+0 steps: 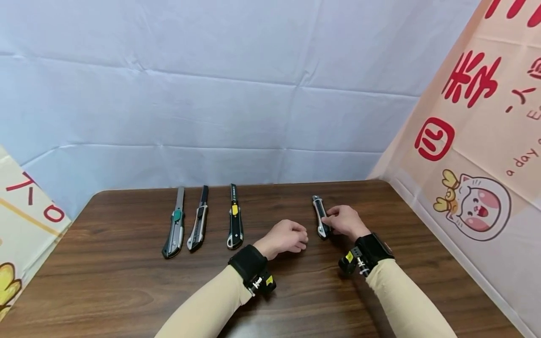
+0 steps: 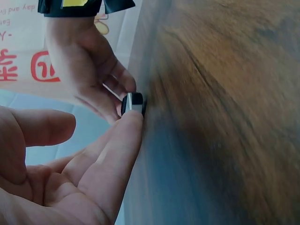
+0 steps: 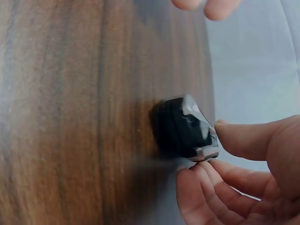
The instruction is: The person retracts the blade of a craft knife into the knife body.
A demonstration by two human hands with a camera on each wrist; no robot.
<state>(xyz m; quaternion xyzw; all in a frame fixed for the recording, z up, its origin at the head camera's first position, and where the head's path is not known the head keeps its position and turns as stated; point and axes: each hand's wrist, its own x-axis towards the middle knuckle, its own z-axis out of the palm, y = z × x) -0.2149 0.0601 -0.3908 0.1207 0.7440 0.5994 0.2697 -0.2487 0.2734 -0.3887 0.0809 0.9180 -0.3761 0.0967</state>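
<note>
On the right side of the table, my right hand (image 1: 346, 222) pinches a black and silver snap-off utility knife (image 1: 319, 212) near its lower end. In the right wrist view the thumb lies on one side of the knife (image 3: 180, 129) and the fingers on the other. The knife points away from me, its far end toward the back edge. Left of it hovers my left hand (image 1: 284, 238), fingers loosely bent and holding nothing. The left wrist view shows this hand (image 2: 93, 173) relaxed, thumb apart from the fingers, with the knife's end (image 2: 135, 102) behind its fingertip.
Three more utility knives lie side by side to the left: a grey one with a green slider (image 1: 174, 234), a silver and black one (image 1: 198, 227), and a black one with a yellow slider (image 1: 235, 225). The brown wooden table (image 1: 127, 291) meets a white cloth (image 1: 211, 103) behind.
</note>
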